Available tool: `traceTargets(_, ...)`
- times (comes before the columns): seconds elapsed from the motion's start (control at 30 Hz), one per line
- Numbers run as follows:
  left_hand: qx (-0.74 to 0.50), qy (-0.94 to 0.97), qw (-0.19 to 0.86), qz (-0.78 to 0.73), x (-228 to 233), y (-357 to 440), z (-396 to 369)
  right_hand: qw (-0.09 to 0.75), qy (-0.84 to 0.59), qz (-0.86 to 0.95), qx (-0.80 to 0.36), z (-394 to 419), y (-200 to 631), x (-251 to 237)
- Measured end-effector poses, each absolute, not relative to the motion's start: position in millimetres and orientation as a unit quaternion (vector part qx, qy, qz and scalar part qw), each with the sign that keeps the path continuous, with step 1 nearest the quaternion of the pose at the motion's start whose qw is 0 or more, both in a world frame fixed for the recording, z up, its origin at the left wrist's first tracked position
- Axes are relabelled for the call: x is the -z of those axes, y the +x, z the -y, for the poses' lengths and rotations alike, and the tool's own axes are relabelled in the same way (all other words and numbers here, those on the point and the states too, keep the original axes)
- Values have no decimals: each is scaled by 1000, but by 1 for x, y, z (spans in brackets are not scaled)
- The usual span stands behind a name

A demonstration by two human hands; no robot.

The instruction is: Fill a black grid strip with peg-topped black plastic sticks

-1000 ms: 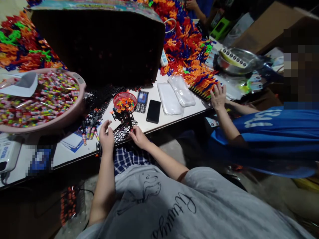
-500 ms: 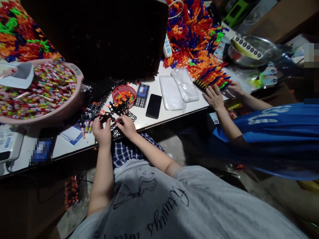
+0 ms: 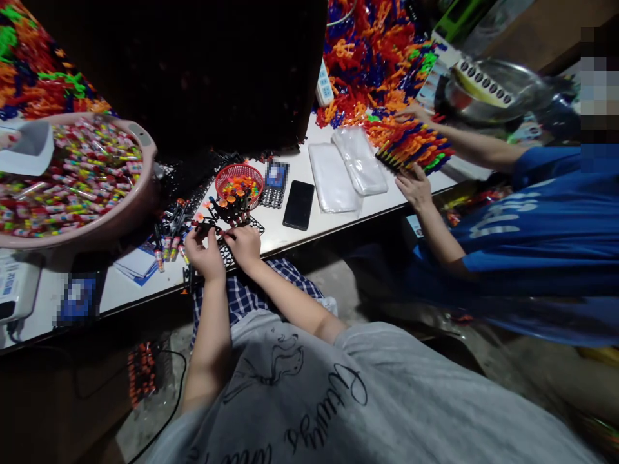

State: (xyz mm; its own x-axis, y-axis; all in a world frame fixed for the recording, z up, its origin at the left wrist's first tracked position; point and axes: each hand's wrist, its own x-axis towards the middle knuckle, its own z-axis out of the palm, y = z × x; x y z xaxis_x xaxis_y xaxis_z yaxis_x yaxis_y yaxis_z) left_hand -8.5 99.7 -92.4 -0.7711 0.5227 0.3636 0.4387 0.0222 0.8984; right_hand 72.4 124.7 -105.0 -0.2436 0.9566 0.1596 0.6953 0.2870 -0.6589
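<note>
We note our left hand (image 3: 206, 251) and right hand (image 3: 245, 246) still pinched on the black toy frame (image 3: 223, 218) beside the red basket (image 3: 238, 185), while the co-worker's far hand (image 3: 411, 113) has moved onto the coloured pile.

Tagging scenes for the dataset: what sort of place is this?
Likely a small home workshop for hand-assembling or packing cheap plastic toys: heaps of coloured plastic pieces, a pink basin full of small wrapped items, clear plastic bags, and a second person sorting beside the wearer.

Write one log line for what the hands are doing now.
left hand: holds black rack | right hand: holds black rack | red basket: behind rack
</note>
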Motion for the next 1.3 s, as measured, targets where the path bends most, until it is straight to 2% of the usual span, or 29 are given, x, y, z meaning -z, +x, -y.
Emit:
traceTargets(0.13, -587, 360, 126, -714, 96, -15, -102, 266, -548, 761, -225, -127, 73, 107)
traceTargets(0.27, -483, 428, 217, -733, 96, -22, -102, 268, -528, 776, -220, -130, 75, 112)
traceTargets(0.37, -456, 441, 214, -743, 93, -25, -103, 290, -486, 788, -240, -132, 81, 118)
traceTargets(0.7, -537, 370, 181, -736, 95, -35, -106, 350, -379, 791, -330, -130, 109, 117)
traceTargets(0.8, -575, 356, 176, -715, 100, -41, -103, 373, -370, 782, -335, -131, 108, 118)
traceTargets(1.0, -646, 315, 253, -648, 101, -32, -112, 392, -358, 779, -333, -132, 107, 120)
traceTargets(1.3, -634, 282, 214, -687, 98, -22, -121, 398, -343, 786, -325, -132, 108, 118)
